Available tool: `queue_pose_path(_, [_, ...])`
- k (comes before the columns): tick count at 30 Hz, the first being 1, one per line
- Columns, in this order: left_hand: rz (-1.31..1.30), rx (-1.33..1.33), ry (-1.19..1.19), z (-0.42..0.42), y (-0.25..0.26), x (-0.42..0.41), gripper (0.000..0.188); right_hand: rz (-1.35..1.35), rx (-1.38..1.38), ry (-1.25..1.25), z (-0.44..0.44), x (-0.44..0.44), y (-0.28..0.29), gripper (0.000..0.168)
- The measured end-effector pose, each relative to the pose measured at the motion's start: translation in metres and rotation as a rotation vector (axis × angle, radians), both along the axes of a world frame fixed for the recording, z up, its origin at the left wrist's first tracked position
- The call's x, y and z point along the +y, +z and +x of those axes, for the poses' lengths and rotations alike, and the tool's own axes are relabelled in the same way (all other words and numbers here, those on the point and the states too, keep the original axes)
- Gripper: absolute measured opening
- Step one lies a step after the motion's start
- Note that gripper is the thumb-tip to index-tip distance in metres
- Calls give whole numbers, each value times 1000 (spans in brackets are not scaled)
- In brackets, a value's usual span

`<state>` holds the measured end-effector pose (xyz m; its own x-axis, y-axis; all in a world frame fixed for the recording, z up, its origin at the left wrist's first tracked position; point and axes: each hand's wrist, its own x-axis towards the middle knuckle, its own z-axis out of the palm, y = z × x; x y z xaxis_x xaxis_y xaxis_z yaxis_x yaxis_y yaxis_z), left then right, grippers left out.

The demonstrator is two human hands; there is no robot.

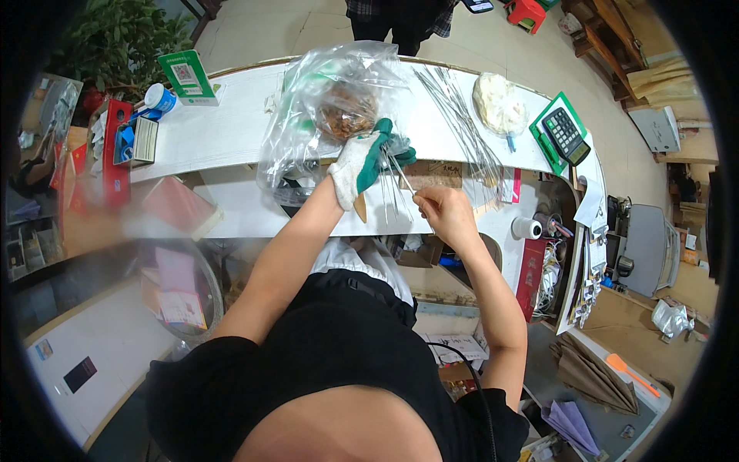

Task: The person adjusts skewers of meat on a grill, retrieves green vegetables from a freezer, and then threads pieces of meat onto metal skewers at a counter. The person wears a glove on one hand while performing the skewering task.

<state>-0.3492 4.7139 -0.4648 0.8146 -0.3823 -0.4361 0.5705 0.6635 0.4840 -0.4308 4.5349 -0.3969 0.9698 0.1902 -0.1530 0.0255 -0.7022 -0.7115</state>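
Note:
My left hand (359, 164) wears a white knit work glove with a green coating. It is closed around several thin metal skewers (388, 199), whose free ends fan out toward me. My bare right hand (449, 215) pinches the near end of a pale thin stick (402, 174) that runs up to the glove. Just beyond the glove lies a large clear plastic bag (283, 127) with brown chunks (349, 112), perhaps meat, inside. My gloved fingers partly hide what they grip. Right of the bag, a loose bundle of metal skewers (459, 121) lies across the white counter (225, 136).
A tied bag of pale stuff (499, 104) and a calculator (566, 136) on a green clipboard stand to the right. A green code stand (186, 78) and a white-blue tub (160, 98) are at left. Across the counter stands a person (398, 23). A red stool (526, 14) is behind.

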Motion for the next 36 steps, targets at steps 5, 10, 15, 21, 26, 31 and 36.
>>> queue_pose_path(5, [-27, 19, -1, 1, -4, 0, 16, -52, 73, 80, 7, -4, 5, 11])
queue_pose_path(10, [5, -3, -15, 1, 2, 0, 16, 280, 289, -64, 8, -2, -12, 10])
queue_pose_path(15, [30, 30, 4, 2, 11, -1, 23, 463, 405, -134, 28, 8, -20, 4])
queue_pose_path(21, [-18, -41, 27, 6, -22, 4, 22, -45, -211, -71, 29, 36, -7, 10])
queue_pose_path(26, [-38, 88, 7, 4, 2, -1, 16, -112, -193, -134, -67, -12, -10, 9])
queue_pose_path(31, [-74, 48, -13, 5, -11, 2, 16, -14, -238, -484, -99, -85, 5, 11])
queue_pose_path(36, [-12, 25, 28, 2, 0, -1, 25, 565, 48, -308, -13, -7, -44, 18])
